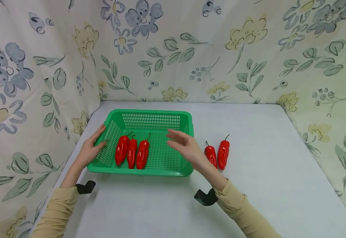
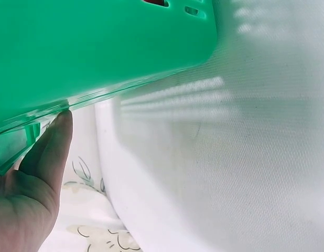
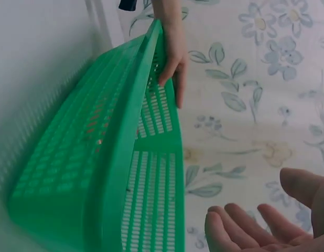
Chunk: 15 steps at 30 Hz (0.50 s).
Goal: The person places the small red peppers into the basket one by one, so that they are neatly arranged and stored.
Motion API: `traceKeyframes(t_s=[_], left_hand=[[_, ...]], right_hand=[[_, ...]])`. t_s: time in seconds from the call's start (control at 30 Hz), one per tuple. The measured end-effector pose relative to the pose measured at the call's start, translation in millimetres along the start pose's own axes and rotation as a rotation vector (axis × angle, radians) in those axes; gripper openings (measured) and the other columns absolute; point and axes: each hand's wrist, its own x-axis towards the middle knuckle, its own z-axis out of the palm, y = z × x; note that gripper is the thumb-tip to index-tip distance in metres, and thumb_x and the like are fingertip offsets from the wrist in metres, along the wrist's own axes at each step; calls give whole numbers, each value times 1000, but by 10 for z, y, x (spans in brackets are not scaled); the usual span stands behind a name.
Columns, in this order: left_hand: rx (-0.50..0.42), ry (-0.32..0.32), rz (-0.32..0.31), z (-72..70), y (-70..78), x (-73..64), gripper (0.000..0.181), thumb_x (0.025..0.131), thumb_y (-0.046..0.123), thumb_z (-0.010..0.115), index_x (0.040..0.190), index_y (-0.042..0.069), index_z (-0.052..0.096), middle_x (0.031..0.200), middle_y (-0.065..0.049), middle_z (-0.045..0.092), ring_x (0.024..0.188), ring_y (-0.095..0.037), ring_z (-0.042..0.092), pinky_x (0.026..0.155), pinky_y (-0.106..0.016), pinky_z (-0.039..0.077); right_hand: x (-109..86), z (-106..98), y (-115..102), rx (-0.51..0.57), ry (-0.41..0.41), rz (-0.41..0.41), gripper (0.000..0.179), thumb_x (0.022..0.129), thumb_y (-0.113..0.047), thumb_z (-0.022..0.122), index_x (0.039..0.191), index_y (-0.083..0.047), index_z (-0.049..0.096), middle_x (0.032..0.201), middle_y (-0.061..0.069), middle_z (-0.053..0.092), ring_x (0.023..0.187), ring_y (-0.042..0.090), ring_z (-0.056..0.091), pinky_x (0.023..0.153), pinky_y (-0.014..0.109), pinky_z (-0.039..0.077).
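"How's each grip?"
"The left hand [image 1: 89,149] grasps the left rim of the green basket [image 1: 161,172] on the table [image 1: 280,165]; the right hand [image 1: 188,148], released, hangs above its right side."
"The red peppers [image 1: 143,154]?"
"Three inside, two to its right."

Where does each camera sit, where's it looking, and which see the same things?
Head: on the head, looking forward and down at a green rectangular plastic basket and shiny red peppers; left hand, right hand, tan sleeves show.
Left wrist: on that wrist, looking at the basket's outside and white tabletop; part of the left hand shows.
Right wrist: on that wrist, looking along the basket toward the left hand; right hand shows too.
Head and right wrist share the basket and both hands.
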Motion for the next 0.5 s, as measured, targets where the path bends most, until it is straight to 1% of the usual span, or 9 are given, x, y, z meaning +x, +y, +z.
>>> traceKeyframes(t_s=[0.13, 0.23, 0.37, 0.5], left_hand=[[4, 5, 9, -6, -11, 10, 60, 96, 8, 49, 151, 11, 25, 160, -6, 14, 145, -38, 13, 109, -65, 20], [8, 7, 14, -9, -21, 16, 60, 96, 8, 49, 151, 11, 25, 160, -7, 14, 145, -38, 13, 109, -65, 21], [13, 10, 19, -11, -32, 19, 60, 96, 8, 49, 151, 11, 26, 160, -6, 15, 145, -38, 13, 109, -65, 20], [5, 7, 17, -6, -40, 12, 60, 96, 8, 49, 151, 11, 26, 160, -5, 15, 145, -38, 13, 109, -65, 20]], right_hand=[[-100, -200, -3, -34, 22, -3, 49, 94, -24, 58, 141, -22, 45, 140, 5, 53, 128, 25, 52, 103, 47, 44], [-168, -339, 2, -53, 43, -9, 50, 94, -26, 58, 142, -21, 44, 141, 5, 52, 128, 25, 51, 104, 47, 43], [-225, -505, 18, -84, 94, -2, 50, 94, -29, 59, 141, -22, 45, 140, 5, 52, 129, 25, 51, 104, 48, 43], [-270, -660, 56, -152, 142, 0, 49, 94, -32, 57, 141, -23, 45, 141, 5, 52, 129, 26, 50, 103, 48, 44]])
